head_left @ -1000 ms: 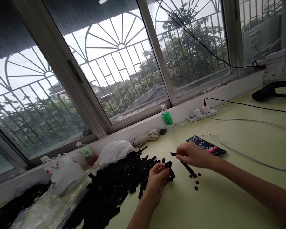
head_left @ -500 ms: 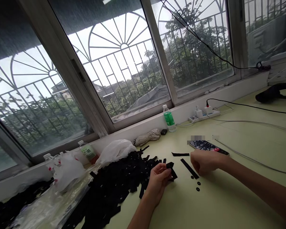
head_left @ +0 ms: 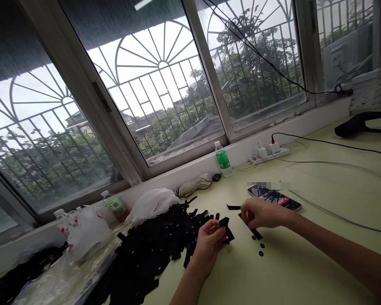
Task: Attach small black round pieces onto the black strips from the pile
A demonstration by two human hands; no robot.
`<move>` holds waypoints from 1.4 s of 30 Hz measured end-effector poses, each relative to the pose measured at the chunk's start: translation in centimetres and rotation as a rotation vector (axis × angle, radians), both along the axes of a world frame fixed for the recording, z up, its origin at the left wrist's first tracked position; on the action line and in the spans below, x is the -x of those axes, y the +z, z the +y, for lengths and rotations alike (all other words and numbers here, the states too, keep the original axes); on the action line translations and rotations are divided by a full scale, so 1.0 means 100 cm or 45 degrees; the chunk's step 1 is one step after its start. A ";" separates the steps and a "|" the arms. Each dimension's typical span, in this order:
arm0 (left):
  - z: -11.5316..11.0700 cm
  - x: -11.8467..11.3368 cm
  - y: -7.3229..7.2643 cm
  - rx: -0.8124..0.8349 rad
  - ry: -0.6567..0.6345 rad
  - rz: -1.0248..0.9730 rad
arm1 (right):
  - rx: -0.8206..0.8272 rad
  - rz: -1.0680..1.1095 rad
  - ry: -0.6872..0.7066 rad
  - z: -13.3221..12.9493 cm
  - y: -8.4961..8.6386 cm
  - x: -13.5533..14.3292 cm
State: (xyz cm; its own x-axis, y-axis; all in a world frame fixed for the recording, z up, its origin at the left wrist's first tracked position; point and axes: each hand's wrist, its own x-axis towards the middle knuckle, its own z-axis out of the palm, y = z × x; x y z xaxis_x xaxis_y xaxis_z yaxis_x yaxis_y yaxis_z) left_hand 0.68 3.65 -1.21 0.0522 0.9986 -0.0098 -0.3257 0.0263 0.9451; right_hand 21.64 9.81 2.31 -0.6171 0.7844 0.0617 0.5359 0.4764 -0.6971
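Note:
My left hand point(head_left: 208, 240) is closed, thumb against fingers, on some flat black strips point(head_left: 229, 235) whose ends stick out past the fingertips, just above the table. To its right, my right hand point(head_left: 256, 213) has its fingers curled together over a black strip point(head_left: 255, 232) lying on the table; whatever is between those fingertips is hidden. Another short black strip point(head_left: 233, 207) lies just beyond them. Small black rings point(head_left: 261, 253) rest on the table below the right hand.
A large heap of black strips point(head_left: 146, 250) spreads left of my left hand, beside clear plastic sheeting point(head_left: 55, 275). A phone point(head_left: 277, 198) lies behind my right hand. Against the windowsill stand a green-labelled bottle point(head_left: 222, 160) and a power strip point(head_left: 269, 155) with cables.
My right hand has moved left from the strip's right side to above its upper end. My left hand keeps its hold on the black strips. The view has shifted slightly.

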 end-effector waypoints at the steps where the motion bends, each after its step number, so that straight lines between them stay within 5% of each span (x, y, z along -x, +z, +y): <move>1: 0.000 0.000 0.000 0.002 0.007 0.001 | 0.019 0.169 -0.002 0.000 -0.002 0.004; 5: 0.001 -0.002 -0.002 0.005 0.032 0.003 | 0.241 0.638 0.006 -0.008 -0.012 0.026; 11: 0.001 -0.002 -0.003 -0.012 0.061 -0.002 | 0.408 0.862 0.016 -0.019 -0.020 0.041; 29: -0.001 -0.005 0.000 -0.043 0.108 0.049 | 0.382 0.918 0.087 -0.020 -0.021 0.042; 42: -0.004 -0.010 -0.002 -0.144 0.214 0.273 | 0.348 0.816 -0.029 -0.025 -0.020 0.040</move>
State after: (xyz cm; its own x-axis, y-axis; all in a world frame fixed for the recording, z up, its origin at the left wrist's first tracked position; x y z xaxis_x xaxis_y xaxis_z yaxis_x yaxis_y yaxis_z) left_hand 1.63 3.21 -1.45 -0.1052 0.9884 0.1092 -0.1093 -0.1206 0.9867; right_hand 17.60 7.29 0.28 -0.5082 0.8360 0.2069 -0.0137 0.2324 -0.9725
